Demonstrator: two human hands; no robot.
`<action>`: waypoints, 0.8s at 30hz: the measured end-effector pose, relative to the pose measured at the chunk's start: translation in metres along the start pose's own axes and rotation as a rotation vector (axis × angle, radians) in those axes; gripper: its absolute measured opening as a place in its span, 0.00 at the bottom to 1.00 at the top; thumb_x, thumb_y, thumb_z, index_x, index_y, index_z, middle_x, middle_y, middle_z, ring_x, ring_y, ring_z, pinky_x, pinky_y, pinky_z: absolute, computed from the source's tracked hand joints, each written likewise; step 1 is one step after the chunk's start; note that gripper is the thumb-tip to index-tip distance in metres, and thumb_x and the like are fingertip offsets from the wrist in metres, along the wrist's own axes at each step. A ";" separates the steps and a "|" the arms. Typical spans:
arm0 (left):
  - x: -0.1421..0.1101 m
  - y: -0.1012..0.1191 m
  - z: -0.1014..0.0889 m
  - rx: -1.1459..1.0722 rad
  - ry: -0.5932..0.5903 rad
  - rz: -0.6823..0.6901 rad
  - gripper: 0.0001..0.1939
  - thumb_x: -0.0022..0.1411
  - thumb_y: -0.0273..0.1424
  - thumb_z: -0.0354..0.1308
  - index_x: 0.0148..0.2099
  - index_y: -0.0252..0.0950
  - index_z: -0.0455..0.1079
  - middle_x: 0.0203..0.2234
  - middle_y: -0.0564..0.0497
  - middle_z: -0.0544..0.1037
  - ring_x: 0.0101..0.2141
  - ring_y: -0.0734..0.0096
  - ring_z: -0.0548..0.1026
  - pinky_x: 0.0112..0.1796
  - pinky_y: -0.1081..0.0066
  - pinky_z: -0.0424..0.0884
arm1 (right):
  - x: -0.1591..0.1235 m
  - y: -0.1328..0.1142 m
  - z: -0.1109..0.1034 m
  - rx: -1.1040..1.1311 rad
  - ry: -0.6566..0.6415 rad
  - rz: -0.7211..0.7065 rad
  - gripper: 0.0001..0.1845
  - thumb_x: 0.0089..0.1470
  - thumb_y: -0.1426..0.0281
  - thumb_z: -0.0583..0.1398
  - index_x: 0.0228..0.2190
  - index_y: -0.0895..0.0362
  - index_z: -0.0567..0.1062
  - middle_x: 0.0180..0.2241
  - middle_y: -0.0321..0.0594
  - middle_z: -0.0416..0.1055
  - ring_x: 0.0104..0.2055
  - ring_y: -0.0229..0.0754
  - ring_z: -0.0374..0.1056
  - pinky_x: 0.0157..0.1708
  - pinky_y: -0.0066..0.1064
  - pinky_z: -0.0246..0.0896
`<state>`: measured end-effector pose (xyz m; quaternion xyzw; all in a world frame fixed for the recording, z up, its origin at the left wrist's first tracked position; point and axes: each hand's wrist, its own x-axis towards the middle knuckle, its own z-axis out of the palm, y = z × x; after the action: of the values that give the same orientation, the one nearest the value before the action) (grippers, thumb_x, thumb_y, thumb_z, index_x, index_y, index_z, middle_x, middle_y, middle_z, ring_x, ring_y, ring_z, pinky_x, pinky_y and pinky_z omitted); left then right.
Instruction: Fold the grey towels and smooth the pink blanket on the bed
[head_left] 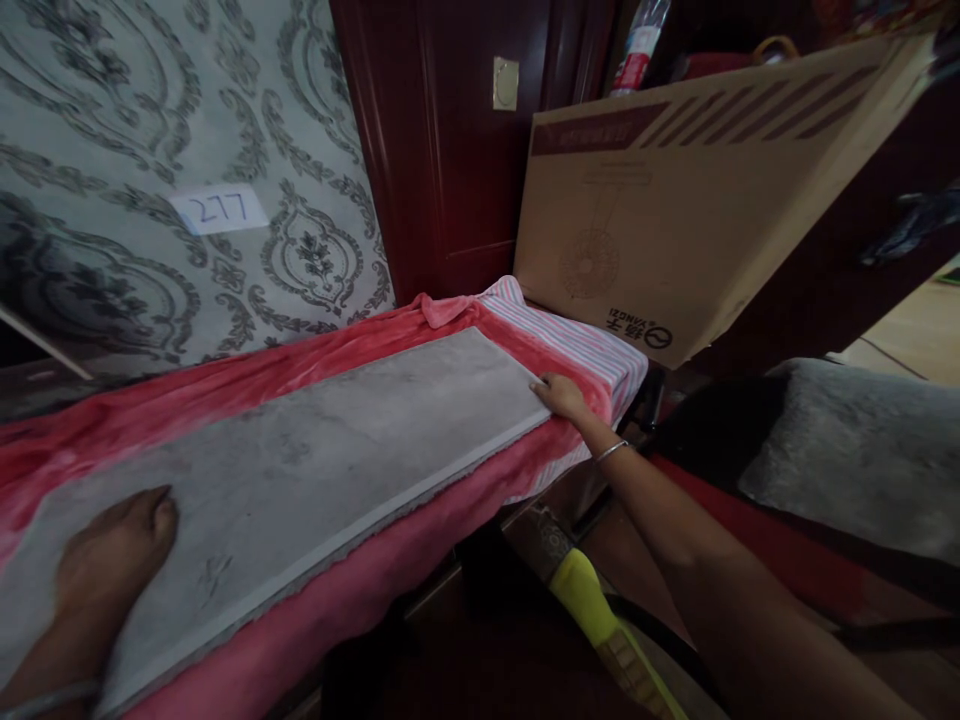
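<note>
A long grey mat with a pale trimmed edge lies flat over a red blanket. My right hand pinches its far right corner between thumb and fingers. Near the left end, my left hand rests on the mat's surface with its fingers curled closed. Whether it grips any of the material is hidden. Some creases show in the mat near that hand. Beneath the far end of the blanket, a striped cloth sticks out.
A large cardboard box leans behind the far end, with a bottle beyond it. Grey plush covers a seat to the right. A yellow-green sock shows below. A paper marked 277 is on the wall.
</note>
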<state>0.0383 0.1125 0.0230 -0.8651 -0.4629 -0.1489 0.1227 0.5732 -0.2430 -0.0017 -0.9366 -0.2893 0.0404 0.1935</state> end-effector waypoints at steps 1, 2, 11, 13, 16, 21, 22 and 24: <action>0.001 -0.001 0.000 0.016 -0.035 0.003 0.32 0.63 0.39 0.36 0.57 0.36 0.74 0.47 0.40 0.83 0.47 0.48 0.78 0.49 0.51 0.73 | -0.001 -0.001 0.000 -0.003 0.001 0.001 0.19 0.67 0.63 0.56 0.52 0.59 0.78 0.50 0.47 0.78 0.50 0.46 0.74 0.40 0.27 0.60; 0.003 -0.002 -0.001 0.033 -0.067 0.002 0.32 0.63 0.39 0.36 0.56 0.34 0.75 0.47 0.39 0.82 0.47 0.48 0.78 0.48 0.52 0.73 | -0.001 -0.001 0.000 -0.007 0.001 0.004 0.19 0.67 0.63 0.56 0.52 0.59 0.78 0.50 0.47 0.78 0.50 0.46 0.74 0.40 0.27 0.60; 0.009 0.053 -0.025 0.067 -0.212 0.036 0.38 0.72 0.42 0.28 0.64 0.25 0.67 0.62 0.32 0.72 0.63 0.48 0.68 0.59 0.50 0.66 | -0.002 -0.011 -0.004 -0.047 -0.013 0.050 0.25 0.67 0.56 0.54 0.51 0.60 0.79 0.49 0.51 0.78 0.50 0.50 0.74 0.42 0.30 0.63; 0.000 0.077 -0.019 0.025 -0.176 0.189 0.36 0.72 0.43 0.32 0.68 0.27 0.63 0.69 0.32 0.62 0.69 0.45 0.58 0.63 0.43 0.59 | -0.004 -0.010 -0.003 -0.064 -0.004 0.056 0.25 0.68 0.57 0.54 0.52 0.60 0.78 0.50 0.52 0.78 0.52 0.51 0.74 0.43 0.31 0.64; -0.017 0.101 0.000 -0.042 -0.188 0.350 0.33 0.71 0.44 0.38 0.71 0.35 0.61 0.71 0.40 0.58 0.71 0.47 0.53 0.66 0.40 0.53 | -0.006 -0.010 -0.001 -0.095 0.006 0.055 0.24 0.68 0.57 0.53 0.51 0.59 0.79 0.50 0.52 0.78 0.52 0.50 0.74 0.43 0.31 0.64; -0.031 0.101 0.023 -0.089 -0.178 0.368 0.33 0.72 0.44 0.38 0.72 0.37 0.61 0.72 0.41 0.57 0.71 0.48 0.54 0.65 0.40 0.54 | -0.010 -0.012 0.006 -0.134 0.037 0.077 0.25 0.69 0.56 0.51 0.52 0.59 0.78 0.49 0.53 0.78 0.52 0.52 0.74 0.44 0.33 0.65; -0.032 0.100 0.024 -0.088 -0.171 0.370 0.33 0.72 0.44 0.38 0.72 0.37 0.61 0.72 0.41 0.57 0.71 0.47 0.53 0.65 0.39 0.54 | -0.011 -0.012 0.008 -0.140 0.046 0.086 0.25 0.70 0.56 0.51 0.53 0.59 0.77 0.49 0.53 0.78 0.53 0.52 0.74 0.44 0.34 0.65; -0.032 0.098 0.023 -0.085 -0.157 0.373 0.33 0.72 0.43 0.38 0.71 0.37 0.61 0.72 0.41 0.57 0.71 0.47 0.53 0.65 0.39 0.54 | -0.013 -0.012 0.011 -0.145 0.063 0.102 0.25 0.70 0.56 0.50 0.55 0.58 0.75 0.50 0.53 0.78 0.53 0.52 0.74 0.45 0.34 0.65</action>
<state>0.1073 0.0433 -0.0177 -0.9492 -0.2961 -0.0751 0.0752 0.5541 -0.2370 -0.0074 -0.9625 -0.2371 -0.0002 0.1321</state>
